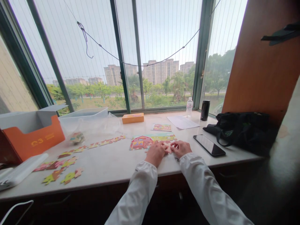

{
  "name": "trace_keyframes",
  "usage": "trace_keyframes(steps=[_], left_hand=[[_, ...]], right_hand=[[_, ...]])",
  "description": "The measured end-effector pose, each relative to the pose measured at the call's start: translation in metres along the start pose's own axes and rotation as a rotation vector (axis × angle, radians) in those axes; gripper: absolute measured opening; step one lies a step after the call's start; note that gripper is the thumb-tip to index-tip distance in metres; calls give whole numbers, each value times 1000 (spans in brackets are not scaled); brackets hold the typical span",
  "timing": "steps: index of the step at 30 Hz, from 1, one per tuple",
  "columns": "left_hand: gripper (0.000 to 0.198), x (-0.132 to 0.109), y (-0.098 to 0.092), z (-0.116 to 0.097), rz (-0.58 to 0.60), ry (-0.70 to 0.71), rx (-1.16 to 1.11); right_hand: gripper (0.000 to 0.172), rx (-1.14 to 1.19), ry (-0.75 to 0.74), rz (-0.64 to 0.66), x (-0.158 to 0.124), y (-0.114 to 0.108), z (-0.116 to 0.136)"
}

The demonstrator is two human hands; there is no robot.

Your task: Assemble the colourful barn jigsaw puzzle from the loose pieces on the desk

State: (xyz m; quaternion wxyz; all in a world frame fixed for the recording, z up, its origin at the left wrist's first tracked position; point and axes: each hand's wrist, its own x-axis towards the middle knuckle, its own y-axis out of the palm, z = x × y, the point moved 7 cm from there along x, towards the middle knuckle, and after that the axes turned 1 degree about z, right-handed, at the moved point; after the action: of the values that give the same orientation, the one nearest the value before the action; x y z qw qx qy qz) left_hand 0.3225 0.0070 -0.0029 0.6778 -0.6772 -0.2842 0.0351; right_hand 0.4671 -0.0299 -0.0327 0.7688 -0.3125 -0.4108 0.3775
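Note:
A partly assembled children's jigsaw puzzle (pixel 145 142) lies flat on the white counter (pixel 112 168), showing a red barn on a green and yellow scene. My left hand (pixel 156 153) rests on its lower edge, and my right hand (pixel 181 148) lies just to the right. The fingertips of both hands meet over a pale jigsaw piece (pixel 167 147), and the fingers hide most of it. Rows of loose jigsaw pieces (pixel 105 141) lie to the left. A small picture card (pixel 161 127) sits just beyond the puzzle.
A black phone (pixel 209 145) lies right of my hands, beside a black bag (pixel 241 132). Along the window stand a water bottle (pixel 189 107), a black flask (pixel 204 110), papers (pixel 182 122) and an orange box (pixel 132 118). An open orange carton (pixel 30 134) and a clear plastic tub (pixel 84 117) stand at left.

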Motion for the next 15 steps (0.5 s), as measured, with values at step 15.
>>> trace_keyframes(steps=[15], left_hand=[[32,-12,-3,5,-117,-104,20]], right_hand=[[19,-43,50,-40,-6,-10,5]])
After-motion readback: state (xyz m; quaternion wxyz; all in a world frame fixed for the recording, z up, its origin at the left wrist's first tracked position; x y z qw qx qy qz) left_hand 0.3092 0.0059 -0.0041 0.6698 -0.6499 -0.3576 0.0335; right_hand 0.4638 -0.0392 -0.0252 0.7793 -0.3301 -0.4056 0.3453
